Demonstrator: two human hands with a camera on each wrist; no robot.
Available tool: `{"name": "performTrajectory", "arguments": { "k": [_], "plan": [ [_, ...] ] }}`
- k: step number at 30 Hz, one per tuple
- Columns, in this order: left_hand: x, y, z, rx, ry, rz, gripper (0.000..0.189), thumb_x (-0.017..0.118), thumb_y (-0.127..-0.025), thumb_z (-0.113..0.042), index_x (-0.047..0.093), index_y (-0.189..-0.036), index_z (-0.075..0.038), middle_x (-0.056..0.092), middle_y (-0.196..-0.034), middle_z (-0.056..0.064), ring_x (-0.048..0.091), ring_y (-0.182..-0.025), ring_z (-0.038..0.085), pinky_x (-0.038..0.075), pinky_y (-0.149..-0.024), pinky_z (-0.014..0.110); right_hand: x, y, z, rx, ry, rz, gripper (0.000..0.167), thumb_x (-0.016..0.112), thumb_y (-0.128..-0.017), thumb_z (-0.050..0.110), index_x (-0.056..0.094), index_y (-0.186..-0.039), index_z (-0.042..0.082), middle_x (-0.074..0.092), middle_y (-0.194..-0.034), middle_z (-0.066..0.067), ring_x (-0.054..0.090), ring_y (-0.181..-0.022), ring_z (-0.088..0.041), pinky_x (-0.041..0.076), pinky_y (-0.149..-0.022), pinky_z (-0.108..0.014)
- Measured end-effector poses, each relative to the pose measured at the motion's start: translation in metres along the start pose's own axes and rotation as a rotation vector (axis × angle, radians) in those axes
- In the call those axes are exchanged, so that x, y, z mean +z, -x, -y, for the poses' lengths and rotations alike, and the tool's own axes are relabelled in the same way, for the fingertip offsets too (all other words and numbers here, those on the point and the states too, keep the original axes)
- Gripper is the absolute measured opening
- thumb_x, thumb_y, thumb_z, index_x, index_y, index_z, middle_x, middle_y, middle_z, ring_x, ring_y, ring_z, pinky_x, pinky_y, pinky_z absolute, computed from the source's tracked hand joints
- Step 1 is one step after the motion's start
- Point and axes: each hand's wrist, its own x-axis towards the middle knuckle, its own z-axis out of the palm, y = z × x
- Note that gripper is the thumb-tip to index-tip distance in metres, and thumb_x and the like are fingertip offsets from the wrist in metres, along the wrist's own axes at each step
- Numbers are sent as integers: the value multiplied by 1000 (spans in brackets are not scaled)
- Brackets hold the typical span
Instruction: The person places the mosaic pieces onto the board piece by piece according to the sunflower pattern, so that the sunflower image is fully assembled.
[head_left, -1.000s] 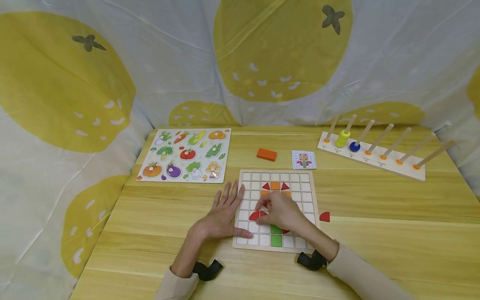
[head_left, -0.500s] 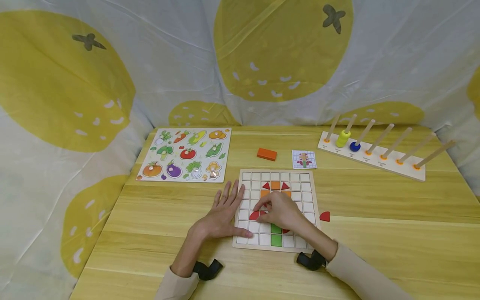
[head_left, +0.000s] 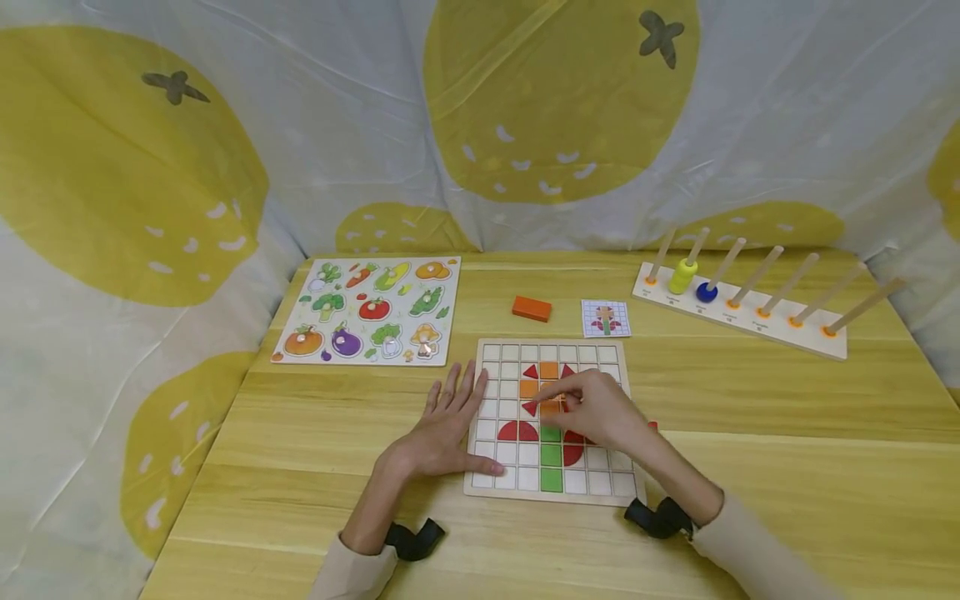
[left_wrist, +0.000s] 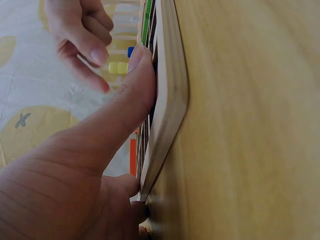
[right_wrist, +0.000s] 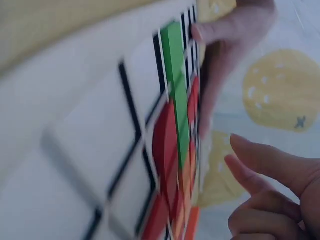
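Note:
My left hand (head_left: 442,433) rests with straight fingers along the left side of a wooden grid board (head_left: 555,501), its thumb lying over the lower left cells. Above the board's right half hovers my right hand (head_left: 603,410), thumb and index finger apart, with nothing visible between them. On the grid are several green squares (head_left: 551,479) in a column, orange squares (head_left: 528,389), red triangles (head_left: 530,372) and red quarter circles (head_left: 508,431). The right hand hides some of these pieces. In the right wrist view, a green square (right_wrist: 173,50) sits in its cell.
Behind the board lie an orange block (head_left: 532,308) and a small pattern card (head_left: 606,318). A vegetable puzzle (head_left: 296,287) lies back left. A peg stand (head_left: 813,331) with yellow and blue beads stands back right. A red piece (head_left: 652,426) shows partly behind the right wrist.
My right hand has moved right and up off the red quarter circles, uncovering two of them side by side, a red triangle and green squares. The left hand has stayed in place.

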Motion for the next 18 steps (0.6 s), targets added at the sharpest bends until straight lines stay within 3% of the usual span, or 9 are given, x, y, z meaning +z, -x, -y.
{"name": "performTrajectory", "arguments": {
  "k": [11,18],
  "plan": [
    [1,-1,1,-1,16,-1,135,83,-78,-62,-5,-167,-11,-23,-173,9,-23,-160,32,-9,-130,60,-80,39,-66,69,-18,-10,27,85,-86,19,79,-108,6,33,-62,5,31,-54,-6,28,-48,-23],
    [0,0,1,-5,16,0,135,83,-78,-62,-5,-167,-11,-23,-173,9,-24,-160,32,-10,-130,60,-98,46,-91,84,-35,131,35,91,-78,19,76,-105,3,32,-61,7,31,-56,-5,28,-51,-22]
  ]
}}
